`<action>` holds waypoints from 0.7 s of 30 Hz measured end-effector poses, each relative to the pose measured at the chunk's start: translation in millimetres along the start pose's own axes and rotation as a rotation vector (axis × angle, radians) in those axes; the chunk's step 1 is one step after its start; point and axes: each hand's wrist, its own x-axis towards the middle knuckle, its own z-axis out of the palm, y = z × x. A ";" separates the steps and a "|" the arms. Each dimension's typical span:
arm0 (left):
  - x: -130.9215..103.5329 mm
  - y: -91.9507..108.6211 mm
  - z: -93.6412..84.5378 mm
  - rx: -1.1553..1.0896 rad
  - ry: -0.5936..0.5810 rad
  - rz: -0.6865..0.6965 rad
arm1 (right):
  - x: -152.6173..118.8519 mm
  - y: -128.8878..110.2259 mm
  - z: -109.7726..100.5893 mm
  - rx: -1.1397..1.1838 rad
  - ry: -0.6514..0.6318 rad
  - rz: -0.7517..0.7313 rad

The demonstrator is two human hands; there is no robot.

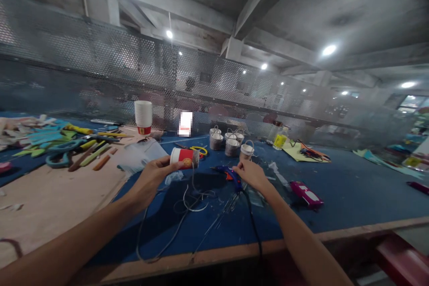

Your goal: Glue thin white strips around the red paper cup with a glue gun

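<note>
In my left hand (156, 176) is a red and white paper cup (182, 157), tipped on its side, with grey cord wrapped near one end. The loose cord (192, 205) trails down onto the blue table (348, 187). My right hand (250, 172) is closed at the blue glue gun (236, 178), whose nozzle points left; its fingertips are on the upper part of the handle. Just behind my right hand stands a small cord-covered cup with a handle (247, 149). Several similar cups (232, 146) are grouped behind the glue gun.
A stack of paper cups (143, 116) stands at the back left. Scissors (60, 154) and tools lie left; yellow-handled scissors (200, 149) lie centrally. A yellow-labelled bottle (279, 140) stands behind, a magenta object (306, 194) lies right, and a perforated metal screen (214, 80) crosses the back.
</note>
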 end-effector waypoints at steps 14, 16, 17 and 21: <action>5.4 -9.5 -1.9 0.027 0.005 -0.010 | -0.9 -0.2 15.7 -0.041 -0.095 0.040; 4.1 -7.1 -1.0 0.025 0.018 -0.011 | -1.3 1.1 17.5 0.003 -0.054 0.049; 3.7 -6.3 -0.9 0.023 0.017 -0.012 | -1.1 2.1 18.0 0.024 -0.034 0.053; 3.9 -6.7 -2.0 0.018 0.006 -0.004 | 3.5 8.1 16.6 0.140 0.063 0.072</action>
